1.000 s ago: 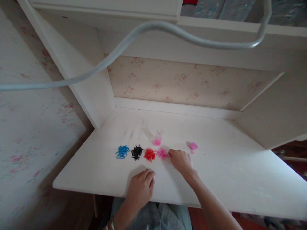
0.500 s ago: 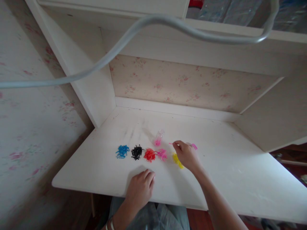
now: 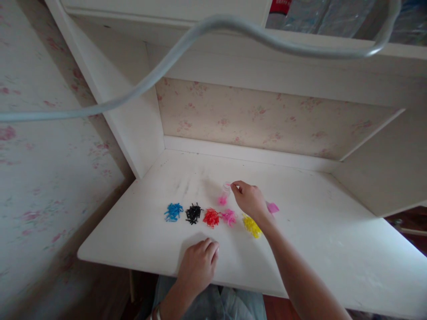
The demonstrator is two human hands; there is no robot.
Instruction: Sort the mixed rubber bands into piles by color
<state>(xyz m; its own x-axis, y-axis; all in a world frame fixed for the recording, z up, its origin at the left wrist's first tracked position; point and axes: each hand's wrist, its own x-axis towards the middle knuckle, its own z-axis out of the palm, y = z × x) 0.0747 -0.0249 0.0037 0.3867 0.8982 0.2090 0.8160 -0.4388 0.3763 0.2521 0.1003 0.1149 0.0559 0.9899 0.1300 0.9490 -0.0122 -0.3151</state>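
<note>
Five small heaps of short plastic bits lie in a row on the white desk: blue, black, red, pink and yellow. Behind the pink heap stands a small clear vial with pink bits in its bottom. My right hand reaches over the yellow heap, fingertips pinched at the vial's mouth; what they hold is too small to make out. My left hand rests at the desk's front edge with its fingers curled, holding nothing.
A pink lid or scoop lies just right of my right hand. White shelf walls close in the desk at left and right. A grey cable hangs across the top of the view.
My right hand lifted off the pink heap, uncovered the yellow heap, and moved back to the vial's mouth. My left hand stayed put.
</note>
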